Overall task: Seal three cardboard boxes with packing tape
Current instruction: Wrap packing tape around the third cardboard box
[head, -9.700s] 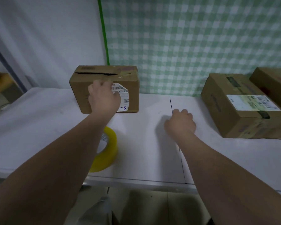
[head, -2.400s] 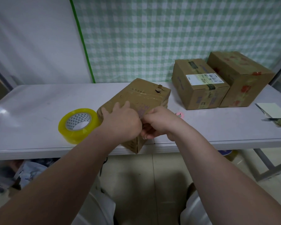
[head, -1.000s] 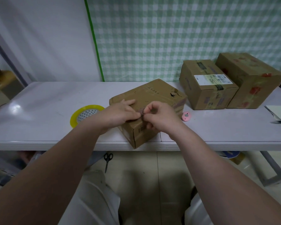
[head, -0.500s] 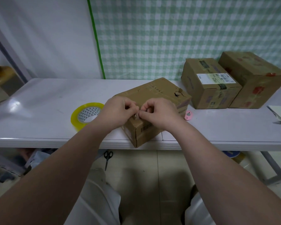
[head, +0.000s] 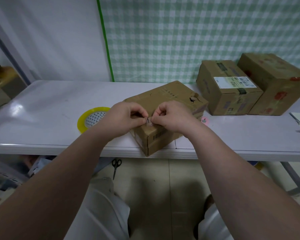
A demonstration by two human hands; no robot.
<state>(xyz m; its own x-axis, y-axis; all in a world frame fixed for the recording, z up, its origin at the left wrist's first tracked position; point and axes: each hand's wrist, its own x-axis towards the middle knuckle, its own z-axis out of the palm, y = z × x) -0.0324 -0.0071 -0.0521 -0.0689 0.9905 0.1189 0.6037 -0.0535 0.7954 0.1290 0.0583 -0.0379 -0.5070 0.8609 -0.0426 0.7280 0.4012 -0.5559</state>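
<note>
Box (head: 166,96) lies skewed, long axis running toward back-right.

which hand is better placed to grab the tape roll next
Left, probably: the left hand is just beside the tape roll; the right hand is farther, over the box. Both pinch a small scrap now.

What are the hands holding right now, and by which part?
Left hand and right hand both pinch a small tape-like scrap at the near top edge of the front box.
</note>
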